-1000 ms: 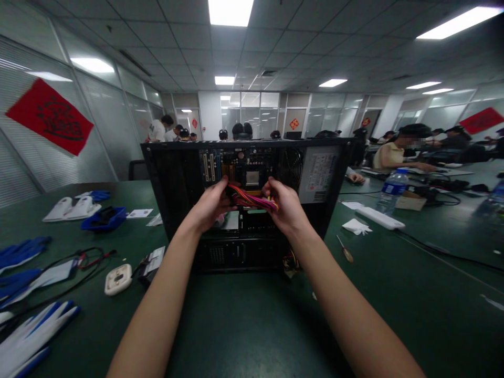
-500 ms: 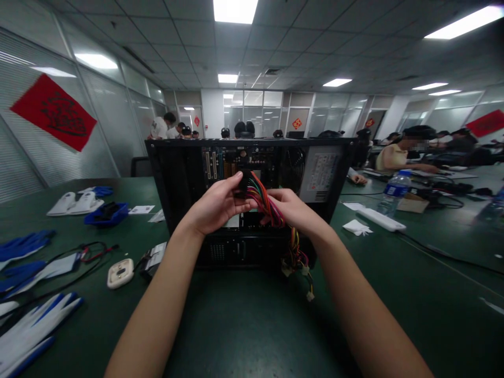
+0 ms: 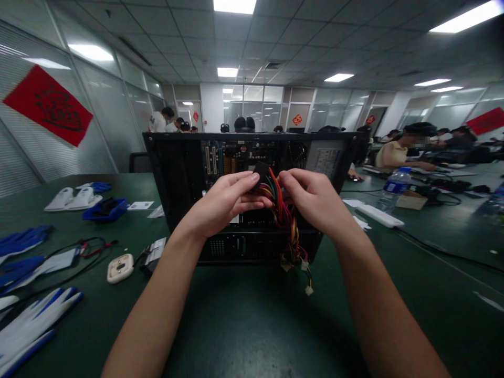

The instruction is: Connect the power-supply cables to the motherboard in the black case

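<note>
A black computer case (image 3: 173,173) stands on the table with its side open toward me. Inside show a circuit board (image 3: 244,149), a fan (image 3: 297,152) and a power supply (image 3: 325,157). My left hand (image 3: 226,202) pinches a black multi-pin power connector (image 3: 261,169) and its wires between thumb and fingers. Coloured wires (image 3: 281,202) run from that connector down to the right. Thumb and fingers of my right hand (image 3: 311,197) close on the wires just beside the connector. Further cables with white plugs (image 3: 305,265) hang over the case's lower edge.
On the left lie blue-and-white gloves (image 3: 35,325), a blue tray (image 3: 104,210), a small beige square device (image 3: 120,268) and black cables. A water bottle (image 3: 394,191) and a white power strip (image 3: 380,216) are on the right. Several people sit beyond.
The connector has moved right and slightly up in my left hand. My right hand has shifted right and up along the wires, closer to the connector.
</note>
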The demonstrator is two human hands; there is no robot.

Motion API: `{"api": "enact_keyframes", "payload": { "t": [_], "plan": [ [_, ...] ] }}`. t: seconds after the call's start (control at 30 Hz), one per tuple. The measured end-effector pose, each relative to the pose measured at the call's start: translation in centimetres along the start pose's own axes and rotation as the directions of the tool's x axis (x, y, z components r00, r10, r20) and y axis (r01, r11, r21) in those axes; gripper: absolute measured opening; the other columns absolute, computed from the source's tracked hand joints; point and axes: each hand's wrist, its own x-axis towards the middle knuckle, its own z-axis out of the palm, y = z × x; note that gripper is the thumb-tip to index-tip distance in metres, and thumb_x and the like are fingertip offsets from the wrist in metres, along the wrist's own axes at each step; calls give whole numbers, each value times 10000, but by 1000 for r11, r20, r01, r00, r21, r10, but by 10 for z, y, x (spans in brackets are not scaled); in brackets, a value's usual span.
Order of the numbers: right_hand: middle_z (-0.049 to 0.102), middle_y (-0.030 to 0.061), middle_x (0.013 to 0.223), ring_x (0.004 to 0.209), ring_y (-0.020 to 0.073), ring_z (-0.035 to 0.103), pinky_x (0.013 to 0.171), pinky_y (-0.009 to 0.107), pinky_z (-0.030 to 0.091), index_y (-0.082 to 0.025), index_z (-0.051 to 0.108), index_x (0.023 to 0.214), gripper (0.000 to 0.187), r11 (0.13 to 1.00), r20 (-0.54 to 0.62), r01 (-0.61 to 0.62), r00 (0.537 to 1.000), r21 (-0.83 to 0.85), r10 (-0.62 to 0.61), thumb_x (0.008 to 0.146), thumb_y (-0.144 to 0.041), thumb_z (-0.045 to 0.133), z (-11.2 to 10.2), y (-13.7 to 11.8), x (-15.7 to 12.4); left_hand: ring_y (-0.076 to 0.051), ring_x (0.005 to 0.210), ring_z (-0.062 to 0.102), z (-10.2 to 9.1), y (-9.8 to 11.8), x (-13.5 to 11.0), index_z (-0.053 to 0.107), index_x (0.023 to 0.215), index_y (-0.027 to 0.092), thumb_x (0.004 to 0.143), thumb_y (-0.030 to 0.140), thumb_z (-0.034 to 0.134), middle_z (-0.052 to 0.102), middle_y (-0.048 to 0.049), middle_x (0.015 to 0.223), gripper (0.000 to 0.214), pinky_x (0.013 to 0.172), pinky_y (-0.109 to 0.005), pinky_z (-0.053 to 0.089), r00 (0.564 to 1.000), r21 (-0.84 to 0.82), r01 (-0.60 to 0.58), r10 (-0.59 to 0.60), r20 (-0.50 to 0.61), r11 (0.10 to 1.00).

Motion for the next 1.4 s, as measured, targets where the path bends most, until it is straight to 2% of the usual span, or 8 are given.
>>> {"api": "enact_keyframes", "payload": {
  "t": [0.1,0.2,0.37,0.53,0.67,0.93,1.13,1.4],
  "plan": [
    [713,60,823,726,185,645,638,278,489,-175,725,892,498,993,-42,47,998,104,-43,954,-628,525,2,-9,-4,-159,847,717,2,-1,1,708,1012,122,905,332,675,749,-83,941,238,935,-343,564,1000,-9,4,-4,-17,1000],
    [724,61,867,743,186,652,641,281,509,-177,728,969,446,985,-4,49,999,164,-49,918,-602,604,6,-12,-6,-169,879,720,4,-1,1,718,994,117,879,229,658,753,-84,932,171,952,-346,561,999,-11,-1,1,-35,1000],
    [727,68,884,801,204,666,694,310,537,-171,725,1007,399,974,40,28,998,227,-38,916,-547,629,9,-8,-5,-179,884,730,5,2,-1,726,1092,109,822,97,593,761,-85,949,301,973,-363,557,999,12,8,-7,-46,1000],
    [701,44,810,743,198,656,654,312,527,-182,687,1167,413,960,-5,16,1000,279,-16,893,-490,674,10,-7,-4,-186,828,742,2,5,-4,683,1217,101,825,97,607,758,-92,909,399,918,-375,585,996,21,4,-2,-93,1000],
    [660,15,723,677,192,630,602,307,499,-220,651,1270,425,964,-18,-28,999,263,34,906,-439,659,12,-9,-7,-190,837,739,-1,5,-3,684,1232,117,836,131,655,758,-97,951,397,889,-380,599,991,138,-12,30,-127,990],
    [697,36,801,740,191,636,687,333,521,-192,691,1228,385,966,6,-17,1000,258,16,904,-393,639,29,-1,-4,-256,1094,679,-7,0,1,732,1148,146,818,147,673,723,-116,1199,335,967,-437,572,973,411,-60,145,-179,910],
    [715,62,929,830,195,651,758,350,543,-194,715,1187,360,943,-40,2,999,333,12,890,-384,642,37,6,-1,-245,1084,675,-9,-3,3,744,1096,145,799,173,700,738,-99,1163,302,949,-408,579,965,409,-72,167,-202,910],
    [711,54,898,811,191,651,677,326,554,-189,729,1123,392,874,-5,-94,994,477,109,815,-432,724,34,13,3,-231,1046,690,-6,-3,2,752,1083,142,815,191,701,750,-94,1131,277,925,-378,589,957,396,-80,182,-227,915]
  ]
}}
